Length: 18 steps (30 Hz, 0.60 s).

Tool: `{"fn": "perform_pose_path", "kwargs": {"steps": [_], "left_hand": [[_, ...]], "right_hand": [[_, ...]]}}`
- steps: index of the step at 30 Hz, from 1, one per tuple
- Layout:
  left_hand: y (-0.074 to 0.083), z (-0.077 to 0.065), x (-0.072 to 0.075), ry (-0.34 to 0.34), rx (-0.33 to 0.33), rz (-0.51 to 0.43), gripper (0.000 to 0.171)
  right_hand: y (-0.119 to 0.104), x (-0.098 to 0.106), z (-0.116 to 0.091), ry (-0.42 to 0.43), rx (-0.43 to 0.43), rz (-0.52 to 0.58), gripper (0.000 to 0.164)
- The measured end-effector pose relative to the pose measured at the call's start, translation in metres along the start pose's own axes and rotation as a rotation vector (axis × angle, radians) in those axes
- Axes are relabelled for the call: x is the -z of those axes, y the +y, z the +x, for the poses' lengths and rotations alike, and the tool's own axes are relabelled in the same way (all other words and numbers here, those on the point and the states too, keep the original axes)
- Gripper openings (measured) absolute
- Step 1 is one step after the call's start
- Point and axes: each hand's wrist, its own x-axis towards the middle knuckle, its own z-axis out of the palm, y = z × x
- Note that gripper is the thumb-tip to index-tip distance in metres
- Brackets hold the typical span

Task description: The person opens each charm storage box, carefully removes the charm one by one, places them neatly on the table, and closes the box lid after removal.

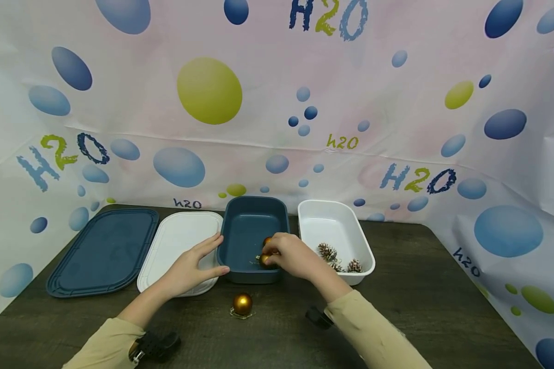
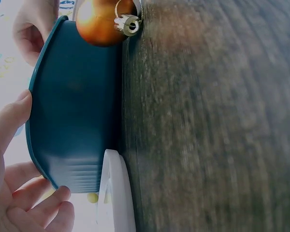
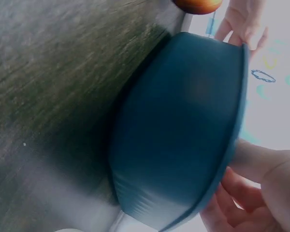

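Observation:
A deep blue plastic container (image 1: pixel 254 205) stands mid-table. My right hand (image 1: pixel 295 256) reaches over its near right part, thumb and fingers pinching a gold Christmas ball (image 1: pixel 264 261) low inside it. Just beyond, partly hidden by the fingers, lies another gold ball (image 1: pixel 268 240). With fingers spread and fairly straight, my left hand (image 1: pixel 191 269) rests against the container's left side, thumb at the near corner. In the left wrist view, its thumb (image 2: pixel 12 118) touches the rim. A third gold ball (image 1: pixel 242 303) with a string loop lies on the table in front.
To the right stands a white container (image 1: pixel 367 256) with several frosted pine cones (image 1: pixel 328 252). At the left lie a white lid (image 1: pixel 184 225), partly under my left hand, and a dark blue lid (image 1: pixel 103 251). A printed sheet (image 1: pixel 277 102) hangs behind the dark wooden table (image 1: pixel 420 307).

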Motion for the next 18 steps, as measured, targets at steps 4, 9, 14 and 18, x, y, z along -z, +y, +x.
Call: {"fn": "perform_pose_path", "kwargs": {"steps": [4,9,14,18], "left_hand": [[-0.001,0.000,0.000,0.004,0.003,0.000,0.080],[-0.002,0.001,0.000,0.001,0.006,-0.002,0.080],[-0.002,0.001,0.000,-0.002,0.008,-0.006,0.081],[-0.001,0.000,-0.001,0.000,0.004,0.003,0.080]], "right_hand": [[-0.003,0.003,-0.007,0.119,-0.002,0.002,0.016],[-0.009,0.006,-0.019,0.216,0.023,0.069,0.019],[-0.019,0.006,-0.034,0.235,0.063,0.167,0.020],[-0.027,0.004,-0.045,0.186,0.085,0.185,0.020]]}}
